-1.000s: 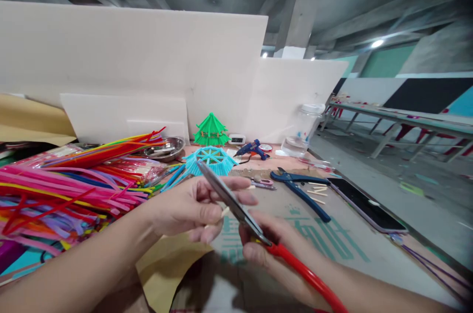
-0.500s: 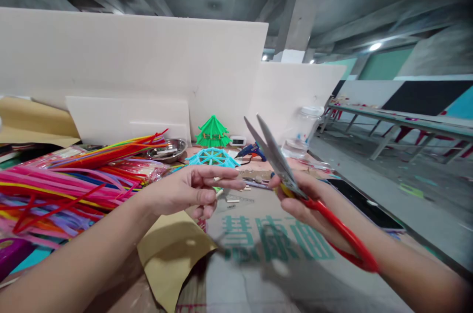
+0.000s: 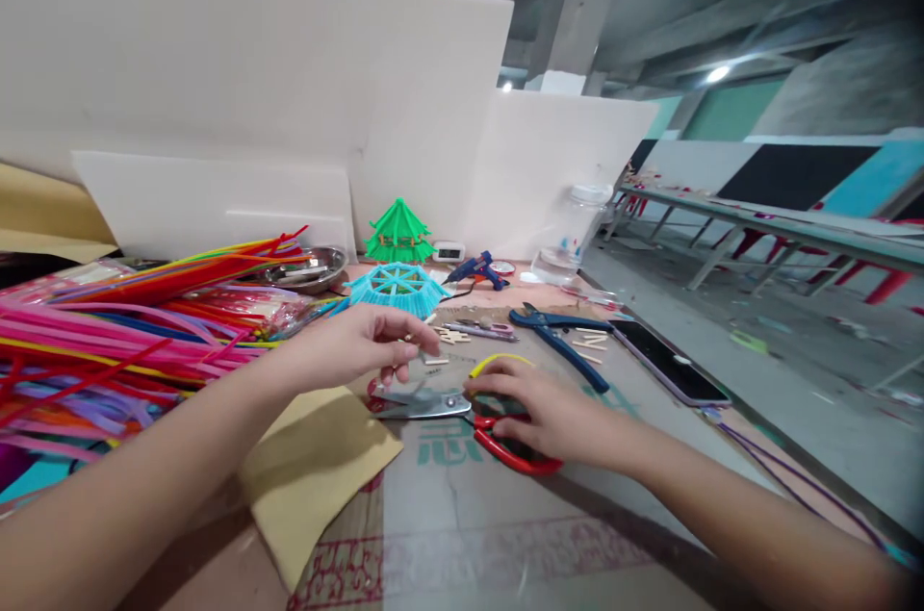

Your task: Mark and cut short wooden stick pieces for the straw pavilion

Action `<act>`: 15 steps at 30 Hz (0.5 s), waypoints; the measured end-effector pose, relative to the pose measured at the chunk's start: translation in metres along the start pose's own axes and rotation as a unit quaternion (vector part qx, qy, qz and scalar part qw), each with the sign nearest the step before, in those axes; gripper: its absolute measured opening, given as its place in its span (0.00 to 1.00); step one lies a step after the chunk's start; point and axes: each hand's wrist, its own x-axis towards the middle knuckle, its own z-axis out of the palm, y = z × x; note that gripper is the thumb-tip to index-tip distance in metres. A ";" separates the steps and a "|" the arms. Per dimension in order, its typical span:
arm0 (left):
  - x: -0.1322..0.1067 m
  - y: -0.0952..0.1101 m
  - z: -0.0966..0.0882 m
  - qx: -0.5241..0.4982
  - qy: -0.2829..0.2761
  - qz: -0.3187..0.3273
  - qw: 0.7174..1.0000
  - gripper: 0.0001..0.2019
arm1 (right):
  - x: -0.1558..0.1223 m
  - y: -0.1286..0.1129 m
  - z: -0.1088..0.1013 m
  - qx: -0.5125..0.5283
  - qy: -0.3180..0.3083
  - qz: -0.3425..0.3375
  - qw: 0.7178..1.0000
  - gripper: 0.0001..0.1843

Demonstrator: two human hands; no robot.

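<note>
Scissors (image 3: pixel 429 404) lie on a printed sheet (image 3: pixel 505 510) covering the bench (image 3: pixel 498 298), blades toward nine o'clock, the right hand (image 3: pixel 530 404) curled over their handles. The left hand (image 3: pixel 361 342) hangs half-curled at ten o'clock from them; I cannot tell whether anything is pinched there. As for progress, short wooden sticks (image 3: pixel 453 336) appear already cut, heaped loosely at twelve o'clock and apparently unjoined; the light-blue spoked frame (image 3: pixel 394 305) and green peaked roof (image 3: pixel 400 218) beyond look built up but stand as separate pieces. Pipe cleaners (image 3: pixel 108 342) crowd ten o'clock, tan paper (image 3: pixel 318 467) occupies eight, blue cutters (image 3: pixel 574 361) sit at two, and the white board (image 3: pixel 252 91) walls off twelve. Past the smartphone (image 3: pixel 671 366) toward three runs the bench's edge; the easiest room for moving seems toward five o'clock.
</note>
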 end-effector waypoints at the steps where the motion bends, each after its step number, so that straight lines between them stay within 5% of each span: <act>1: 0.001 -0.002 0.002 0.023 -0.009 -0.008 1.000 0.15 | 0.002 -0.002 -0.004 0.002 0.028 -0.007 1.000 0.20; 5: 0.006 -0.015 0.017 0.045 -0.075 -0.028 0.996 0.14 | 0.013 -0.011 -0.007 -0.009 0.152 -0.063 0.986 0.22; 9: 0.007 -0.022 0.035 0.035 -0.109 -0.016 0.993 0.13 | 0.024 -0.023 0.011 -0.028 0.139 -0.148 0.979 0.17; 12: 0.008 -0.023 0.040 0.052 -0.094 -0.002 0.994 0.15 | 0.022 -0.019 0.011 -0.065 0.130 -0.130 0.981 0.15; 15: 0.010 -0.024 0.038 0.067 -0.036 0.007 0.997 0.29 | 0.006 0.007 -0.011 -0.108 0.160 -0.042 0.980 0.14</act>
